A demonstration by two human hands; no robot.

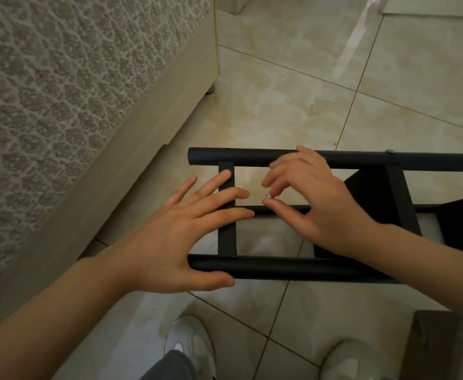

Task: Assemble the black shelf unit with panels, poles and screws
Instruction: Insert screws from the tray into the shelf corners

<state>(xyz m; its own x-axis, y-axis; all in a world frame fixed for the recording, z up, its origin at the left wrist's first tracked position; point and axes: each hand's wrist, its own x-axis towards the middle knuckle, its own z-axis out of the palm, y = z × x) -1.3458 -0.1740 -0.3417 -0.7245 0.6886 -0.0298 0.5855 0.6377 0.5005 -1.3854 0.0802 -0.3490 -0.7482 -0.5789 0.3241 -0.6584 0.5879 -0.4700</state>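
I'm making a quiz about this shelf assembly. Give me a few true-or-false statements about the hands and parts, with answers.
1. The right hand pinches a small silver screw. True.
2. The left hand holds a screwdriver. False: it holds no tool, and its spread fingers rest on the black shelf unit.
3. The shelf unit stands upright on a table. False: it lies on its side over the tiled floor.
4. White shoes show at the bottom edge. True.

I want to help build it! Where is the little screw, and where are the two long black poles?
screw (269, 196): head view, on its silver head.
near pole (293, 269): head view, on its bare middle stretch.
far pole (238, 157): head view, near its left end.
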